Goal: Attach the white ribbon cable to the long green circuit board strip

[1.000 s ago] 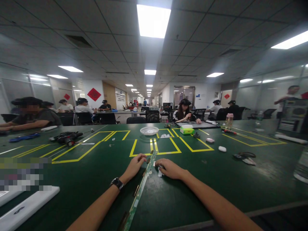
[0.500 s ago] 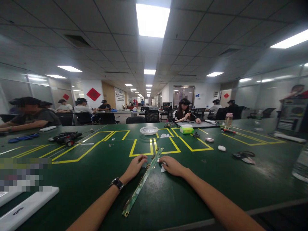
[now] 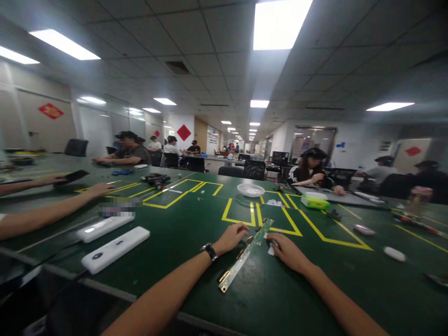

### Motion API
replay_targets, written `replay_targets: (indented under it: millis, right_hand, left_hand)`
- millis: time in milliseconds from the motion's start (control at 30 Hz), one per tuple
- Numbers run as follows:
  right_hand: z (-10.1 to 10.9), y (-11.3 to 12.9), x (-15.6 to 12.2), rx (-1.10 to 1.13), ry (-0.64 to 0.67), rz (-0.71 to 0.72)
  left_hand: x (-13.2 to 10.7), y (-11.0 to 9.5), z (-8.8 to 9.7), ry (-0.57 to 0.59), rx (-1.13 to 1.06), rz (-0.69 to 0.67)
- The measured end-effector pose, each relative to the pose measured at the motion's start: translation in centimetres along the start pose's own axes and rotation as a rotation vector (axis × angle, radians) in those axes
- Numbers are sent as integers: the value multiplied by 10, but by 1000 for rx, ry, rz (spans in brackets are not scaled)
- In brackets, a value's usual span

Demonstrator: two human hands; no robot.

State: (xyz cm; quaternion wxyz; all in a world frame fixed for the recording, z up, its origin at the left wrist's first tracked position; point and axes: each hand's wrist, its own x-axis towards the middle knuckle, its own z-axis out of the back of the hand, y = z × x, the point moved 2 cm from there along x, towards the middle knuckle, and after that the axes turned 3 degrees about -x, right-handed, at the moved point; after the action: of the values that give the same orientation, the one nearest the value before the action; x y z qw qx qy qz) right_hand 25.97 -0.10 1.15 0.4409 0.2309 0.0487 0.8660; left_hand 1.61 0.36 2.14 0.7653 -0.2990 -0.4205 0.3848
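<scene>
A long narrow green circuit strip point(image 3: 245, 254) lies slantwise on the green table point(image 3: 196, 233) in front of me. My left hand point(image 3: 234, 235), a black watch on its wrist, rests with curled fingers against the strip's left side near its far end. My right hand point(image 3: 287, 251) sits on the strip's right side, fingers closed on a small white piece point(image 3: 271, 250) pressed to the table. Both hands touch the strip near its upper part.
Two white flat devices point(image 3: 115, 242) lie at the left. A white dish point(image 3: 250, 190) and a green-white box point(image 3: 315, 201) stand beyond yellow tape outlines. A co-worker's arms point(image 3: 45, 212) reach in from the left. Other people sit at the far side.
The view has swung left, so the hands and strip now sit right of centre. The strip has slid away from me and turned a little. Both hands keep their places beside it.
</scene>
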Motion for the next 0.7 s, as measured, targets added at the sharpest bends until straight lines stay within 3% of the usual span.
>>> replay_targets:
  millis: [267,533,700]
  right_hand:
    - [-17,37,8,84,135,154]
    - [-15,-21,12,-44,44,-46]
    - [-21,1,10,-10,81,35]
  left_hand:
    - [4,10,0,-13,53,-20]
    - [4,6,0,6,96,-58]
    - [6,10,-1,38,175,-126]
